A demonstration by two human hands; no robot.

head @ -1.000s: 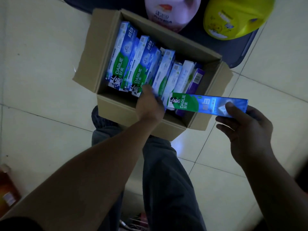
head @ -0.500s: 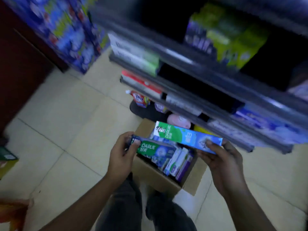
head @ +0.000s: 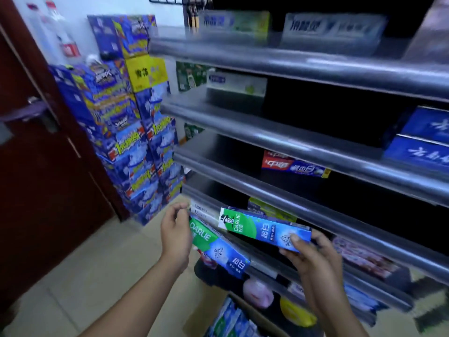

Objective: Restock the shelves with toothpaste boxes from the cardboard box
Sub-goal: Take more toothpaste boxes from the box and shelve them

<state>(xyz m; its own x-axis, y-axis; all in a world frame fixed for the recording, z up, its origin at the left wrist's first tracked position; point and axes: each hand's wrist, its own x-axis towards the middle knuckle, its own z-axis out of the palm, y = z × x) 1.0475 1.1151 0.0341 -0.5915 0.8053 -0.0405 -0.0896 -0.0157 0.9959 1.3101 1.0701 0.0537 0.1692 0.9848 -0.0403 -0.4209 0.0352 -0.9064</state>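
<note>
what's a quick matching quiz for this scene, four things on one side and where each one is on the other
Things:
1. steeper Darlie box
2. flatter Darlie box
3. red toothpaste box
4. cardboard box

Places:
A. lying on a shelf
B. held in the right hand
C. down on the floor
D. held in the left hand

Pairs: 1-D, 2-B, 3-A, 4-C

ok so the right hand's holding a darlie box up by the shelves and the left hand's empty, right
Not quite. The left hand is not empty: it grips a second Darlie box. The right hand does hold a Darlie box by the shelves, as the head view shows.
</note>
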